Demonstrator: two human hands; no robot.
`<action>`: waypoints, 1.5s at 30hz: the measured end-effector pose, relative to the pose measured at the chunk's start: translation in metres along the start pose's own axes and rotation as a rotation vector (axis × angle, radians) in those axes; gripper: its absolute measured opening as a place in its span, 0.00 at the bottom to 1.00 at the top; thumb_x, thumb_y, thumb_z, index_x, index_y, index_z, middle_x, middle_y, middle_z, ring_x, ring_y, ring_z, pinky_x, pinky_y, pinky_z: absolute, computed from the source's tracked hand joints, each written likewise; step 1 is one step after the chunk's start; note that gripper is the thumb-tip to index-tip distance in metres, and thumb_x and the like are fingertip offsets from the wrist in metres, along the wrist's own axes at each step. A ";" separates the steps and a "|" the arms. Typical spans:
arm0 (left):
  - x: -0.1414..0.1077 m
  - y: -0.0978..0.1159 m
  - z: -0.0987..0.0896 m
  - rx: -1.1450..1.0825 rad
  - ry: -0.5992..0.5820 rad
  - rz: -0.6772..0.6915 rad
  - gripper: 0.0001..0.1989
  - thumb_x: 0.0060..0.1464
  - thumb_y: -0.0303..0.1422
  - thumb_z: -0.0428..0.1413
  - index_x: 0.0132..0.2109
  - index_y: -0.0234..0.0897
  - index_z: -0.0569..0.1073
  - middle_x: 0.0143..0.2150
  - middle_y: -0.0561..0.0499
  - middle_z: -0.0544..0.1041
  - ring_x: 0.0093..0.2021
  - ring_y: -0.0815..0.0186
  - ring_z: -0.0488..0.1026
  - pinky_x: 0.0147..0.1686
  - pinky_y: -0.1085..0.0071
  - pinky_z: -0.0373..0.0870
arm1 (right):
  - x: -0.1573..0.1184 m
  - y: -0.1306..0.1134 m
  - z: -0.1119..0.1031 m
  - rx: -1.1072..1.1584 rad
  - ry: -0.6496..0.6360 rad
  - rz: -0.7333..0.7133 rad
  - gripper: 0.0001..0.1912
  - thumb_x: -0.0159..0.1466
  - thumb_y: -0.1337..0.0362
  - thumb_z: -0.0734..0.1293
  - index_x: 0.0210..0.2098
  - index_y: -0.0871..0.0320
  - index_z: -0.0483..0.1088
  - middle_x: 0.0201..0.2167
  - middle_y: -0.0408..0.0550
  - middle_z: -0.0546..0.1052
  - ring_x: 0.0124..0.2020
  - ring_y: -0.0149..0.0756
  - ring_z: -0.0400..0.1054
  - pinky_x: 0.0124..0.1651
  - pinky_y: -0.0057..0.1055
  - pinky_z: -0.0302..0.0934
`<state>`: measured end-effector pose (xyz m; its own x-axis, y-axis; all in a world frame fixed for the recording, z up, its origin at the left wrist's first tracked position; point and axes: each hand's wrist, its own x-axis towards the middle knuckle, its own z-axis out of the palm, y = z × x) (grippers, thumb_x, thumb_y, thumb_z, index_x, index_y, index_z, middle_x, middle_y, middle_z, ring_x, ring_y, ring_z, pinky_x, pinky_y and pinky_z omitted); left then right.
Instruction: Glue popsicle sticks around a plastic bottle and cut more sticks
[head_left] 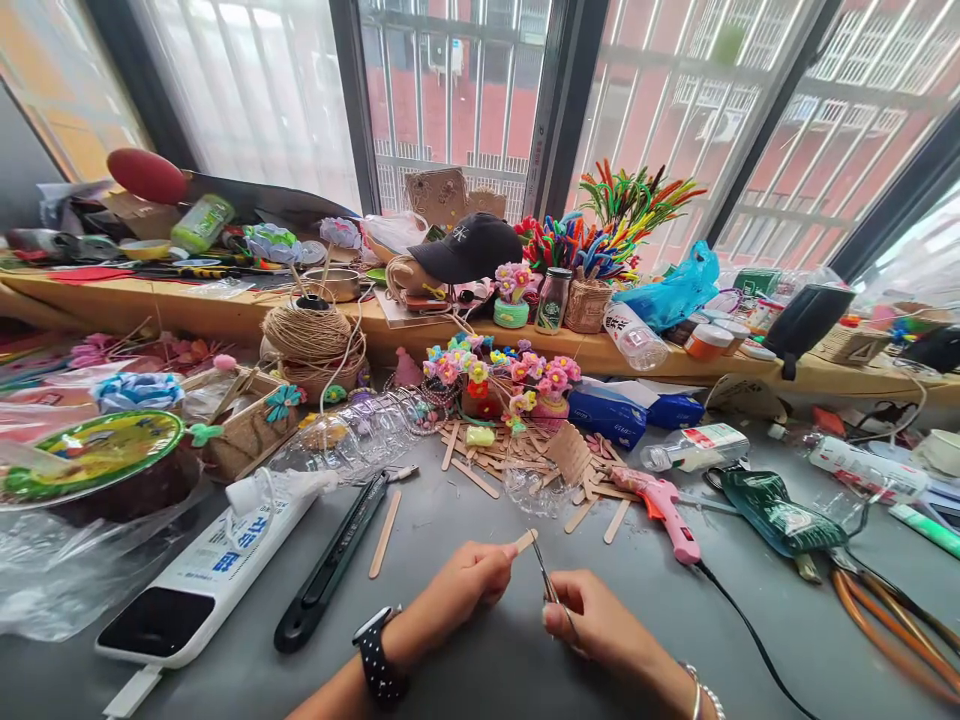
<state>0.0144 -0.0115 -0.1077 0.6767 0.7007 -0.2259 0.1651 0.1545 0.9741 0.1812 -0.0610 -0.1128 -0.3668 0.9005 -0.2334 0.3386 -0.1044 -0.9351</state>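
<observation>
My left hand (pixel 480 578) pinches a wooden craft stick (pixel 527 541), whose rounded end sticks out to the right of the fingers. In my right hand (pixel 592 615) is a small pair of metal scissors (pixel 545 570), its blades pointing up and meeting the stick near its tip. Fingers partly hide the scissor handles. Beyond both hands lies a loose pile of craft sticks (pixel 472 478), with a clear crumpled plastic piece (pixel 534 490) on it. A single stick (pixel 385 534) lies left of my hands, beside a dark green utility knife (pixel 334 560).
A pink glue gun (pixel 660 505) lies to the right, its black cord trailing forward. At left are a white power bank (pixel 202 570) and a plastic bottle (pixel 360 430). Behind the pile stand pipe-cleaner flowers (pixel 551 378); a twine ball (pixel 307 335) sits near the crowded wooden ledge (pixel 405 340).
</observation>
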 end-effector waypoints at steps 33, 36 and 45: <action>-0.006 0.007 0.006 0.188 0.053 0.062 0.21 0.52 0.42 0.38 0.16 0.36 0.49 0.15 0.60 0.49 0.18 0.76 0.44 0.19 0.75 0.43 | 0.000 -0.004 -0.001 -0.055 0.033 0.039 0.29 0.45 0.36 0.55 0.17 0.58 0.49 0.15 0.36 0.49 0.18 0.23 0.42 0.19 0.25 0.36; -0.006 0.008 0.005 0.186 0.040 0.058 0.21 0.52 0.43 0.38 0.17 0.36 0.49 0.15 0.60 0.49 0.18 0.76 0.44 0.19 0.75 0.42 | -0.001 -0.005 0.000 -0.056 0.029 0.041 0.28 0.46 0.37 0.55 0.17 0.58 0.50 0.14 0.36 0.50 0.18 0.23 0.43 0.19 0.25 0.37; -0.005 0.006 0.005 0.163 0.043 0.063 0.21 0.52 0.42 0.38 0.16 0.36 0.49 0.15 0.60 0.49 0.18 0.76 0.45 0.19 0.75 0.44 | -0.001 -0.005 0.000 -0.057 0.033 0.059 0.27 0.47 0.39 0.56 0.17 0.58 0.49 0.15 0.36 0.50 0.18 0.23 0.42 0.19 0.24 0.37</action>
<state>0.0156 -0.0176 -0.1010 0.6583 0.7354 -0.1605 0.2403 -0.0033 0.9707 0.1804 -0.0614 -0.1080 -0.3164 0.9071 -0.2775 0.4080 -0.1340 -0.9031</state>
